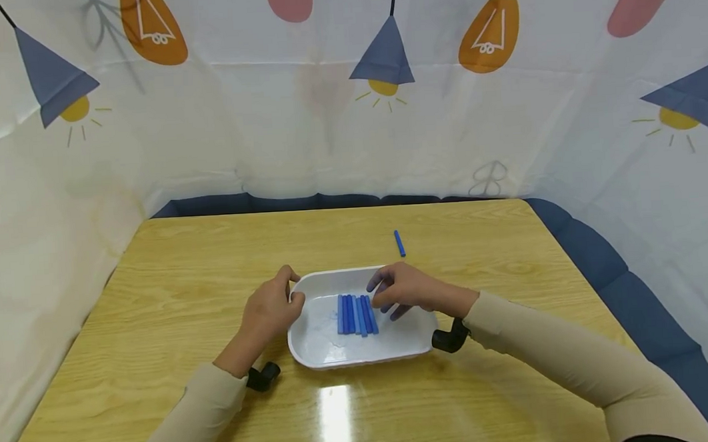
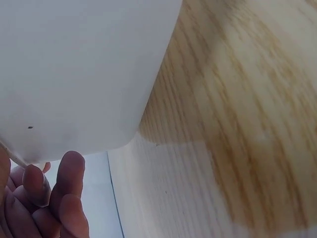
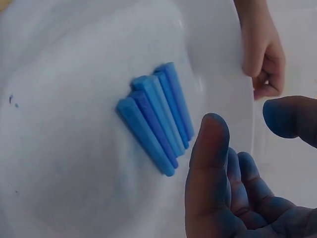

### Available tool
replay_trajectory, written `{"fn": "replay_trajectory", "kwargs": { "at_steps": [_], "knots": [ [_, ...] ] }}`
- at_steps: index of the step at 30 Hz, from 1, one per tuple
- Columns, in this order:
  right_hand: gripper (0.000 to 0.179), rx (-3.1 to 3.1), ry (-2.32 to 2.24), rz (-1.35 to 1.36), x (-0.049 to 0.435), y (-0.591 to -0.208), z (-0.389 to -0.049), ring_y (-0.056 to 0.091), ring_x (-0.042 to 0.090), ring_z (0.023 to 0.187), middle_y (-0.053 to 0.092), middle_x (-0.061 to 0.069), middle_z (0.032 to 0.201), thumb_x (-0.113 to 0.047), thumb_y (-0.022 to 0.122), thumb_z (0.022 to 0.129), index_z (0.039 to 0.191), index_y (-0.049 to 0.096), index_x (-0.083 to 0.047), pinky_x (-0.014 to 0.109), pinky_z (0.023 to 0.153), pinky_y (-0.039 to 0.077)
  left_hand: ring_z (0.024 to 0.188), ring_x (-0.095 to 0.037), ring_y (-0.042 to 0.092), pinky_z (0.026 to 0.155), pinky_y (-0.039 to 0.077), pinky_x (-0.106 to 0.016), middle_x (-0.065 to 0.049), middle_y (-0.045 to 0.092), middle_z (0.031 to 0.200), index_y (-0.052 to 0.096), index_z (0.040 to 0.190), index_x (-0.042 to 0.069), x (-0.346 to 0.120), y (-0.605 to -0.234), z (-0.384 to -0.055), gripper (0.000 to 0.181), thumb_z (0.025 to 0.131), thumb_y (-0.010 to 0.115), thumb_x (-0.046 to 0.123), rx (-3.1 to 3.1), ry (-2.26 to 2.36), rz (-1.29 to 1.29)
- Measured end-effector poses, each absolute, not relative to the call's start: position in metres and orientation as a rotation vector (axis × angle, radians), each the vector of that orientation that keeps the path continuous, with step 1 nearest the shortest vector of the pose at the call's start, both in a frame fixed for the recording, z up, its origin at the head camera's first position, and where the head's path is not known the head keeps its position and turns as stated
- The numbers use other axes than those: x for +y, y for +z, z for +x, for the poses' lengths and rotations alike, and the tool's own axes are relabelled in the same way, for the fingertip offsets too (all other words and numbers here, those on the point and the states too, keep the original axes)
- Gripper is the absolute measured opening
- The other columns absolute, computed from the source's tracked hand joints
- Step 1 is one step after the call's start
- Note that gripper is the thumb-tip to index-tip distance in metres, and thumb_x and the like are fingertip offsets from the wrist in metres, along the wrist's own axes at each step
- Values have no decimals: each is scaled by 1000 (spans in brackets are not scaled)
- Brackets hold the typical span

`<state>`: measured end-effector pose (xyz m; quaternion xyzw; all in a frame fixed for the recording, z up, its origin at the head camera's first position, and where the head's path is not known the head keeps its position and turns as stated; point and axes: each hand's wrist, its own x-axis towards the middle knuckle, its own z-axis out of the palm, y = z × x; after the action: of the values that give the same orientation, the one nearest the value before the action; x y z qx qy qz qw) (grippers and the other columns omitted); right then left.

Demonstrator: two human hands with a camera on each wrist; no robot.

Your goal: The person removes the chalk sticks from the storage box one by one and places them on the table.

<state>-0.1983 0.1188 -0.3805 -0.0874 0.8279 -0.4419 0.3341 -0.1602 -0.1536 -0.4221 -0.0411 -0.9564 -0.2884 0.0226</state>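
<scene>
From where I operate, I have the tray (image 1: 320,351) on the bench (image 1: 154,311), with a row of sticks (image 1: 357,314) lying side by side around its middle. The left hand (image 1: 270,307) is at the tray's left end; the right hand (image 1: 410,288) is above its right half, just right of the row. Behind the tray, right of centre, I see a lone stick (image 1: 400,243) on the bench. Beyond that hangs a curtain (image 1: 265,139).

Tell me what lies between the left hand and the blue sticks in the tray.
The head view shows only a bare stretch of white tray between the left hand and these blue sticks.
</scene>
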Motion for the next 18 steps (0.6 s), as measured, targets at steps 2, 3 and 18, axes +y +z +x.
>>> {"fn": "replay_trajectory", "kwargs": {
  "at_steps": [2,3,18],
  "knots": [
    [40,2178,-1133,-227,118,-383,-197,66,20,81,65,11,98,-15,71,82,118,61,-2,35,66,58,49,-16,44,44,34,-29,-1,52,65,56,112,11,-153,-421,-161,30,85,52,21,-2953,-891,-133],
    [40,2183,-1129,-227,118,-384,-197,66,20,80,65,11,98,-15,71,82,118,61,-3,35,66,58,49,-16,44,44,35,-29,-1,52,65,56,112,11,-153,-421,-161,29,84,52,20,-2951,-892,-135],
    [36,2309,-1194,-201,116,-405,-196,67,21,70,65,11,92,-12,75,76,110,63,-5,36,57,57,50,-16,44,45,35,-29,-2,52,66,55,113,12,-151,-421,-163,30,85,52,22,-2954,-891,-105]
  ]
}}
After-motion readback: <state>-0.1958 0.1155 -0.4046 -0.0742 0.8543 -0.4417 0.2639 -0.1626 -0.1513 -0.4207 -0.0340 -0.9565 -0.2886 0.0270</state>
